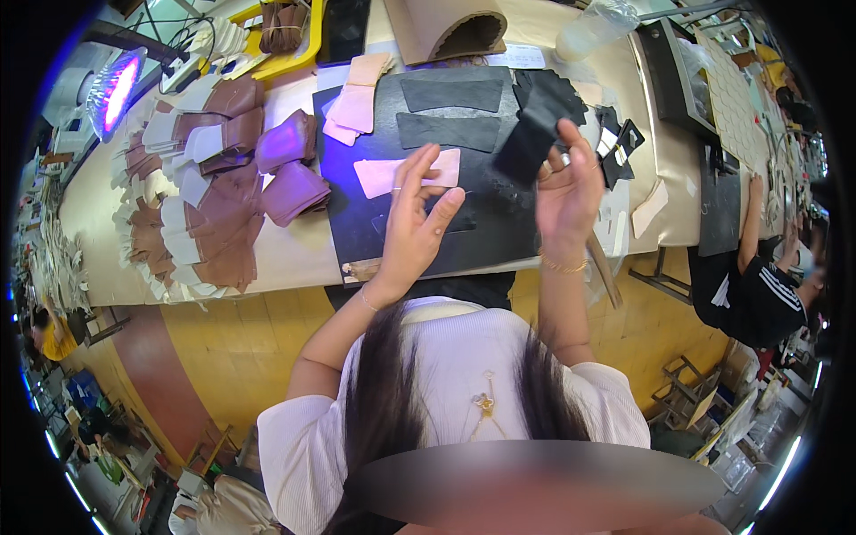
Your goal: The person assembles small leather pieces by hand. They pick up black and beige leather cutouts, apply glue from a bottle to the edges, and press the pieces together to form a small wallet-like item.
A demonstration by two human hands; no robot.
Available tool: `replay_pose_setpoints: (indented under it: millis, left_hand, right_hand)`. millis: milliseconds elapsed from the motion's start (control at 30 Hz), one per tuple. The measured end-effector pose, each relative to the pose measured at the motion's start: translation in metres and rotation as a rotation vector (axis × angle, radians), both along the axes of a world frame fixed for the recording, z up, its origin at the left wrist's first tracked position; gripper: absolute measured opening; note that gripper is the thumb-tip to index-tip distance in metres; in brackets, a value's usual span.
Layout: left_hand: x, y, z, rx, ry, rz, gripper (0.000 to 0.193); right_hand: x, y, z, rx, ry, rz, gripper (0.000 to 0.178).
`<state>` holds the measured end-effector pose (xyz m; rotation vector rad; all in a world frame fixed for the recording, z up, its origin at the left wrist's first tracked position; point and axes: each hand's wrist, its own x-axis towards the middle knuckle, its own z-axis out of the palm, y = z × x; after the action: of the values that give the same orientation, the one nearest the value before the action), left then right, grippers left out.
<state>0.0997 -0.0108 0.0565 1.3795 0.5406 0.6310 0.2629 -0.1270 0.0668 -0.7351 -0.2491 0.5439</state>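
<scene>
Head view: the right hand (571,189) grasps a blurred, black, flat rectangular piece (524,150) in its fingers, above the right edge of the black rectangular mat (352,218); an edge-only grip could let it slip. The left hand's (415,221) fingers appear released over the mat's pale-pink, waisted flat piece (376,178); brushing could skew it.

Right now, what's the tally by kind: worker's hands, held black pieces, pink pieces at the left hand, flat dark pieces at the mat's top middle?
Left hand and right hand: 2
Held black piece: 1
Pink piece: 1
Flat dark pieces: 2
Total: 6
</scene>
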Motion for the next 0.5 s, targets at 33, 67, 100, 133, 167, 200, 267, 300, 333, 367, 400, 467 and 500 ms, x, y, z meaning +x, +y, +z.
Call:
replay_pose_setpoints:
  millis: [33, 67, 100, 133, 167, 200, 267, 300, 333, 367, 400, 467, 500]
  left_hand:
    - [0.000, 0.000, -0.002, -0.309, -0.014, -0.083, 0.049]
    - [-0.001, 0.001, -0.004, -0.562, -0.132, -0.133, 0.043]
    - [-0.003, 0.003, -0.006, -0.820, -0.224, -0.199, 0.038]
    - [-0.005, 0.006, -0.007, -1.068, -0.258, -0.228, 0.033]
    - [-0.008, 0.004, -0.006, -1.108, -0.315, -0.174, 0.018]
    - [-0.012, 0.005, -0.006, -0.982, -0.231, -0.124, 0.016]
    - [-0.017, 0.007, -0.004, -0.719, -0.092, -0.031, 0.014]
    - [-0.024, 0.011, -0.002, -0.474, 0.063, -0.049, 0.015]
    - [-0.032, 0.017, -0.001, -0.429, 0.127, -0.087, 0.016]
    - [-0.041, 0.023, 0.001, -0.386, 0.210, -0.133, 0.016]
    - [-0.049, 0.028, 0.001, -0.341, 0.255, -0.173, 0.017]
    - [-0.060, 0.036, -0.002, -0.414, 0.298, -0.129, 0.019]
    - [-0.063, 0.040, -0.005, -0.442, 0.316, -0.105, 0.019]
  right_hand:
    - [-0.017, 0.007, -0.002, 0.086, 0.013, 0.029, 0.038]
    - [-0.033, 0.013, -0.004, 0.031, 0.003, 0.041, 0.038]
    - [-0.044, 0.017, -0.006, 0.064, -0.029, 0.053, 0.037]
    - [-0.052, 0.021, -0.008, 0.045, -0.031, 0.063, 0.035]
    - [-0.057, 0.024, -0.009, 0.069, -0.031, 0.083, 0.035]
    - [-0.059, 0.025, -0.009, 0.078, -0.025, 0.101, 0.035]
    - [-0.055, 0.026, -0.008, 0.067, 0.001, 0.107, 0.038]
    - [-0.050, 0.023, -0.007, 0.047, 0.021, 0.103, 0.042]
    - [-0.045, 0.020, -0.006, 0.010, 0.058, 0.105, 0.046]
    - [-0.038, 0.016, -0.005, -0.142, 0.097, 0.094, 0.062]
    - [-0.034, 0.012, -0.006, -0.227, 0.011, 0.124, 0.062]
    - [-0.024, 0.002, -0.009, -0.638, -0.116, 0.249, 0.057]
    - [-0.024, 0.001, -0.014, -0.671, -0.149, 0.319, 0.056]
